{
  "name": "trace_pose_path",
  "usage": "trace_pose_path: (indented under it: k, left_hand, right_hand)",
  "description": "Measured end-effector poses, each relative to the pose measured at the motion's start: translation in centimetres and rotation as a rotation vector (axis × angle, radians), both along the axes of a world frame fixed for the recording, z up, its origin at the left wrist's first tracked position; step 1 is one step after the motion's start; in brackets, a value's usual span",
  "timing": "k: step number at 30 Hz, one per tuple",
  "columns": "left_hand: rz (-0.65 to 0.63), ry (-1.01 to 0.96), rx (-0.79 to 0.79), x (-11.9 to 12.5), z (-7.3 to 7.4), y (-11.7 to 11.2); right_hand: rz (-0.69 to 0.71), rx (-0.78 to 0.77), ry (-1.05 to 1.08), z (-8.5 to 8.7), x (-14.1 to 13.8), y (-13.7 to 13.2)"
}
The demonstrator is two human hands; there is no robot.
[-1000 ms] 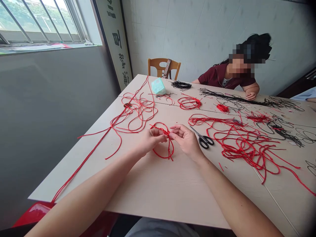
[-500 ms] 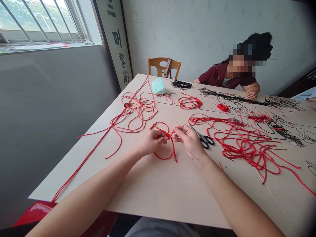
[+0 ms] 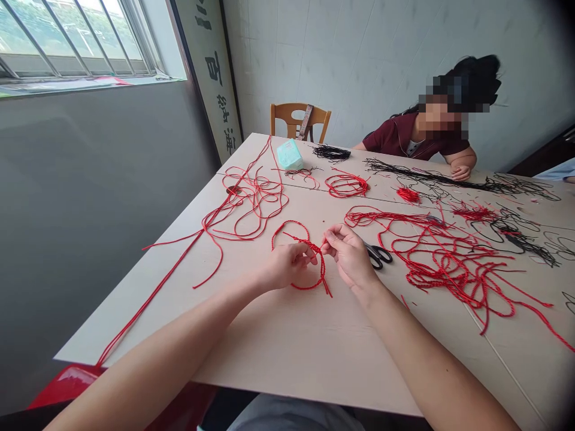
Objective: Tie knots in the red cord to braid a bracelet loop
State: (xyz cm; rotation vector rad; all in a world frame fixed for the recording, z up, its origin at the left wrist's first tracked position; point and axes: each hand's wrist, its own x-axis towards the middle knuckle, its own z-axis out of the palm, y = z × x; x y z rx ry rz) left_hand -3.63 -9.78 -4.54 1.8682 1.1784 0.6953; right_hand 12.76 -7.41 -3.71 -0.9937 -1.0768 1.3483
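Observation:
A braided red cord (image 3: 322, 270) forms a loop above the near part of the table, with a knotted stretch between my hands and two loose ends pointing down. My left hand (image 3: 290, 264) is closed, its fingertips curled at the knotted stretch. Thumb and forefinger of my right hand (image 3: 349, 254) pinch a piece of red cord at the right side of the knot. Black-handled scissors (image 3: 381, 257) lie just beyond my right hand, their blades partly hidden behind it.
Long red cords (image 3: 251, 206) trail over the table's left side. A tangled red braided pile (image 3: 444, 275) lies right. Farther back are a coiled red bundle (image 3: 347, 185), a mint-green pack (image 3: 290, 155) and black cords (image 3: 422, 173). A person (image 3: 399, 137) sits opposite.
My left hand has turned over and shifted slightly right, its grip on the cord looser. The loop has swung a little to the right. My right hand still pinches near the knot.

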Motion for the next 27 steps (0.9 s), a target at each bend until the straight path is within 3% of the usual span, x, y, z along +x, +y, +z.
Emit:
trace_pose_path:
  k: [6,11,15,21,27]
  left_hand:
    - [-0.019,0.010,0.043,0.2,-0.1,0.2]
    - [-0.065,-0.243,-0.196,-0.4,0.1,0.6]
    - [-0.002,-0.409,-0.342,-0.7,0.7,0.5]
    - [-0.020,-0.485,-0.320,-0.1,0.6,0.1]
    - [0.081,-0.562,-0.273,-0.1,0.1,0.4]
  right_hand:
    - [-0.009,0.041,-0.058,-0.4,0.2,0.3]
    - [-0.043,0.122,-0.124,-0.2,0.4,0.5]
    - [-0.023,0.059,-0.100,0.1,0.7,0.5]
    - [0.069,0.061,-0.105,-0.1,-0.3,-0.5]
    - [0.067,0.062,-0.190,0.1,-0.7,-1.0]
